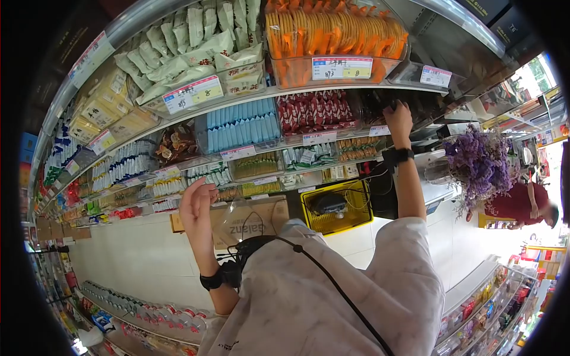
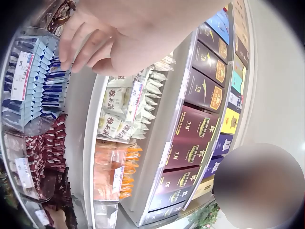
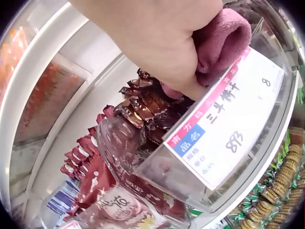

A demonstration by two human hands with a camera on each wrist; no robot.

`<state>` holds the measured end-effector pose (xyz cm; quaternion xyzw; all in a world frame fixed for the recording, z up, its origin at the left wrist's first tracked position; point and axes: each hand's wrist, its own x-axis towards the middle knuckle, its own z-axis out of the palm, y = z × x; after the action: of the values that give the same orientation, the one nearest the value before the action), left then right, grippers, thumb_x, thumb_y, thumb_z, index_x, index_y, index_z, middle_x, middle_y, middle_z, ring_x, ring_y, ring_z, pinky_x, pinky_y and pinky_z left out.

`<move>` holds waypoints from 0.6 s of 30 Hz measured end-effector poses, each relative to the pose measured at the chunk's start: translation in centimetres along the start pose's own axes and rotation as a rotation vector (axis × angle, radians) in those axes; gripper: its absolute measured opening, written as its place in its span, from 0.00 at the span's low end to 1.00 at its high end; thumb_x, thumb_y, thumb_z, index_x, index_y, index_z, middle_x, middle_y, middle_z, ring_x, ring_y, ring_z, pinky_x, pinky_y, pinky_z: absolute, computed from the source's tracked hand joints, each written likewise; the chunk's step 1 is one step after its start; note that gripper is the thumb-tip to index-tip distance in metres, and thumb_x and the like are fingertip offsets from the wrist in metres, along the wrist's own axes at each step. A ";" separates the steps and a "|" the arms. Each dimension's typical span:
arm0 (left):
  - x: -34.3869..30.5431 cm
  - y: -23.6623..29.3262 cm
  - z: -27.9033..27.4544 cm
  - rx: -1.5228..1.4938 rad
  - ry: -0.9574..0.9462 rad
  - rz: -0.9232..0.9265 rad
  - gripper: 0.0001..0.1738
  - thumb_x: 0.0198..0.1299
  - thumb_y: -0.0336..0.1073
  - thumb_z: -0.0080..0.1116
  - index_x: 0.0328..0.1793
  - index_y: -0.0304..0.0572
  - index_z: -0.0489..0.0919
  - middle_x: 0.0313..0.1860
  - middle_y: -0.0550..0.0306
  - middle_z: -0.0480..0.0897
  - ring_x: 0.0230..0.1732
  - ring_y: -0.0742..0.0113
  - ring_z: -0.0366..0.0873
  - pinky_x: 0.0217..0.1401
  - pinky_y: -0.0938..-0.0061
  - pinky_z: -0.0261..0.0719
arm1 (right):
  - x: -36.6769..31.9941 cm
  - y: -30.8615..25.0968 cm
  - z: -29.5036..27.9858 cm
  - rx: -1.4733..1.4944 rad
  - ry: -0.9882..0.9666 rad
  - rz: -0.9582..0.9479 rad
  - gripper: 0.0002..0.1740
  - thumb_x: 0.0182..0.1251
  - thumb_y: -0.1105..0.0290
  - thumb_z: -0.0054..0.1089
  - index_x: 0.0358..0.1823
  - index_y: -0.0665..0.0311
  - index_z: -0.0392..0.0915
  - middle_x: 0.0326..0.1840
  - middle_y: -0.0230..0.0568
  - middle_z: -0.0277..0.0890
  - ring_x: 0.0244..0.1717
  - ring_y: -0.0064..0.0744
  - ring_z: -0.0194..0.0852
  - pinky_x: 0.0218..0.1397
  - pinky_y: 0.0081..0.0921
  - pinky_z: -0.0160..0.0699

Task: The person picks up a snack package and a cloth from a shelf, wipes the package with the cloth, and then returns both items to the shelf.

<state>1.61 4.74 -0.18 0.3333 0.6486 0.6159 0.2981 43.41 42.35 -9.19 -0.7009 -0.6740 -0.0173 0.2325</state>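
Observation:
My right hand [image 1: 399, 123] grips a folded pink cloth [image 3: 223, 40] at the front wall of a clear bin. In the right wrist view the hand [image 3: 159, 45] covers part of the cloth, just above a white price label [image 3: 238, 119]. Dark brown wrapped snacks [image 3: 147, 107] lie in that bin, beside dark red packets [image 3: 97, 176]. My left hand [image 1: 197, 207] hangs in front of the lower shelves, holding nothing, its fingers loosely bent. Seen from the left wrist, the hand [image 2: 124, 36] is near the light blue packets [image 2: 40, 81].
Orange-wrapped biscuits [image 1: 335, 35] and pale green packets [image 1: 196, 53] fill the upper shelf. Purple dried flowers [image 1: 480, 157] stand at the right. Below are a yellow crate [image 1: 339, 228] and a cardboard box [image 1: 252, 222]. A person in dark red [image 1: 516, 202] is at the far right.

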 end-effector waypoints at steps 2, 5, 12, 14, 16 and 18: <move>-0.1 0.1 0.0 0.003 -0.009 -0.009 0.17 0.76 0.37 0.56 0.66 0.38 0.79 0.52 0.54 0.85 0.54 0.65 0.83 0.61 0.69 0.80 | -1.5 0.9 -0.7 0.093 0.143 -0.058 0.21 0.60 0.61 0.69 0.51 0.66 0.83 0.54 0.52 0.82 0.51 0.61 0.82 0.51 0.50 0.83; -0.1 -0.1 0.1 -0.039 -0.043 0.002 0.17 0.76 0.37 0.56 0.65 0.36 0.79 0.52 0.53 0.85 0.54 0.65 0.83 0.61 0.69 0.80 | -4.7 0.1 -3.4 0.406 0.112 -0.183 0.15 0.59 0.66 0.73 0.42 0.69 0.82 0.37 0.48 0.85 0.34 0.49 0.86 0.34 0.38 0.82; -0.5 1.8 1.9 -0.079 -0.231 -0.104 0.20 0.76 0.38 0.58 0.67 0.32 0.77 0.58 0.49 0.85 0.56 0.64 0.84 0.62 0.73 0.80 | -13.2 -12.8 -12.0 1.053 -0.681 0.008 0.08 0.67 0.69 0.72 0.37 0.65 0.82 0.15 0.25 0.70 0.08 0.16 0.62 0.12 0.21 0.52; -0.7 1.8 2.6 -0.132 -0.266 -0.090 0.23 0.75 0.36 0.59 0.70 0.30 0.74 0.56 0.49 0.86 0.59 0.65 0.83 0.59 0.73 0.82 | -15.5 -16.3 -12.2 1.185 -0.747 -0.061 0.07 0.67 0.70 0.72 0.37 0.64 0.82 0.17 0.25 0.71 0.09 0.17 0.63 0.13 0.21 0.53; -1.1 2.2 3.2 -0.229 -0.265 -0.062 0.23 0.74 0.35 0.60 0.69 0.29 0.74 0.55 0.49 0.86 0.58 0.67 0.83 0.58 0.72 0.83 | -17.9 -19.4 -11.3 1.276 -0.786 -0.165 0.09 0.66 0.69 0.74 0.40 0.62 0.81 0.20 0.23 0.72 0.10 0.15 0.63 0.13 0.20 0.53; -1.0 1.9 3.7 -0.454 -0.265 -0.025 0.22 0.74 0.34 0.60 0.68 0.29 0.74 0.54 0.50 0.85 0.56 0.68 0.83 0.56 0.73 0.84 | -19.2 -21.8 -13.2 1.239 -0.977 -0.143 0.11 0.65 0.69 0.75 0.41 0.62 0.80 0.21 0.23 0.73 0.11 0.14 0.63 0.13 0.19 0.54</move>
<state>5.26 6.20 1.47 0.3276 0.4532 0.6929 0.4552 24.66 19.38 2.65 -0.3269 -0.6302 0.6560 0.2564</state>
